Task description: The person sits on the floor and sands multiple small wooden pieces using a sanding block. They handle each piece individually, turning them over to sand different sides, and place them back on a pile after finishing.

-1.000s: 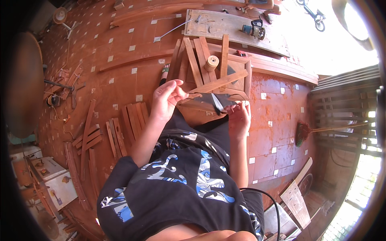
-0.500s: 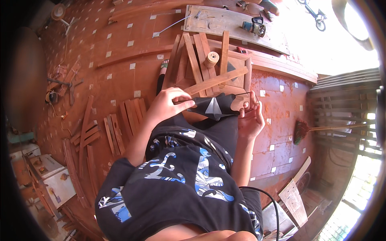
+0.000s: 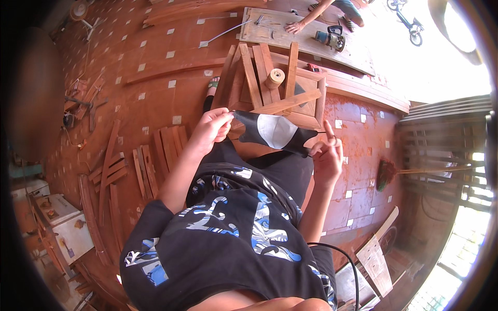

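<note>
Stretched between my hands above my lap is a black face mask (image 3: 275, 130), its pale grey middle facing up. My left hand (image 3: 213, 128) pinches the mask's left end between thumb and fingers. At the other end my right hand (image 3: 328, 155) is hooked on the thin ear loop, with the index finger raised and the other fingers curled. Just beyond the mask, a wooden panelled piece (image 3: 311, 120) carries several wooden strips (image 3: 250, 78) and a spool (image 3: 275, 78).
A low board (image 3: 259, 31) at the far side holds a blue power tool (image 3: 330, 39); another person's hand (image 3: 295, 27) rests on it. Cut wood pieces (image 3: 168, 147) lie on the tiled floor at left. At right are a broom (image 3: 386, 173) and a slatted rack (image 3: 441, 140).
The mask has been opened out from a folded shape, showing its pale middle. My left hand has moved slightly left and up. Another person's arm has come in at the far board.
</note>
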`<state>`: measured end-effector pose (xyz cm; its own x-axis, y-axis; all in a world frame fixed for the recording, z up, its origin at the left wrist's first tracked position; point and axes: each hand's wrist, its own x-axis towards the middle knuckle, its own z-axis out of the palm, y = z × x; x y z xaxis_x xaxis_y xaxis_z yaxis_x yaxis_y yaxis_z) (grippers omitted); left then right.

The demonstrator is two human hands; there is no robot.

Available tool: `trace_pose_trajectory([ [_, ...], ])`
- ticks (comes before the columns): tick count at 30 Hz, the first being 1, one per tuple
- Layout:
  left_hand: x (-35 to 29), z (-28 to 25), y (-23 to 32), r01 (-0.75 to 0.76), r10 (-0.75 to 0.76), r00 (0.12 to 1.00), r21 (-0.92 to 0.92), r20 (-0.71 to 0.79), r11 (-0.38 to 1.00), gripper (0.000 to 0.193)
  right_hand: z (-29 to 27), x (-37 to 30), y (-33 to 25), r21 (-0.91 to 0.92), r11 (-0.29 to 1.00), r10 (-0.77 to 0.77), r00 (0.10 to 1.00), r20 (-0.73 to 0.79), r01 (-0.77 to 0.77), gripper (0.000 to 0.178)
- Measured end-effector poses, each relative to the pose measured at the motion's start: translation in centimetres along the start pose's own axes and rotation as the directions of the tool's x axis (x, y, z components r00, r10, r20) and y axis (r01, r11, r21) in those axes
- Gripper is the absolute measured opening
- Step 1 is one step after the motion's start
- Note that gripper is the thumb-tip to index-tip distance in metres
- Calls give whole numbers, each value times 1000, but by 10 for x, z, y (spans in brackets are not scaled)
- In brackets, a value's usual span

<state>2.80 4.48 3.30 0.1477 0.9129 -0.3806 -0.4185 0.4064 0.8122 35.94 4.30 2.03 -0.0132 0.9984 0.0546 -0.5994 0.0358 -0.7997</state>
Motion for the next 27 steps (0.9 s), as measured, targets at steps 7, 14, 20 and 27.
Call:
trace_pose_trajectory([
  [7, 4, 6, 5, 34, -31, 995, -33, 93, 999, 30, 27, 6, 20, -552, 832, -53, 998, 27, 59, 50],
  [14, -1, -19, 23, 38, -36, 999, -127, 14, 991, 35, 26, 1, -5, -199, 979, 21, 997, -69, -34, 58],
  [20, -76, 12, 84, -117, 254, 881, -336, 399, 935, 24, 69, -26, -77, 178, 981, 11, 934, 358, -80, 23],
  [27, -122, 93, 173, -212, 625, -172, -648, 762, 732, 15, 156, -25, -146, 601, 799, -570, 338, 749, 16, 19],
])
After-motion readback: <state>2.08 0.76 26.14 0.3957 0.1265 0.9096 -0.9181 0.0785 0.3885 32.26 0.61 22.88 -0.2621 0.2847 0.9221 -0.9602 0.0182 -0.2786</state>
